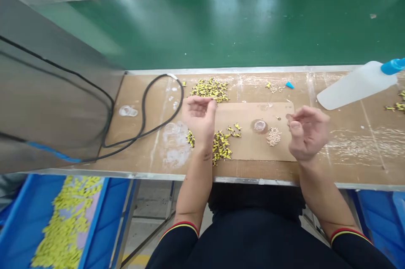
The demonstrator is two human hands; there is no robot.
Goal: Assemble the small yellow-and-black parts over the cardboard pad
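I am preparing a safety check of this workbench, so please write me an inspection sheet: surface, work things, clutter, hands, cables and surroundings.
Surface: brown bench top, scuffed; cardboard sheet on it.
Work things: two piles of small yellow-and-dark pieces; pale bits beside a small round clear dish.
Clutter: white bottle lying at right; blue cone-shaped piece; clear plastic pieces at left.
Hands: left hand between the piles, right hand by the sheet's right edge; grip unclear.
Cables: black cable looped on the bench.
Surroundings: green panel behind; blue tray of yellow pieces below left.
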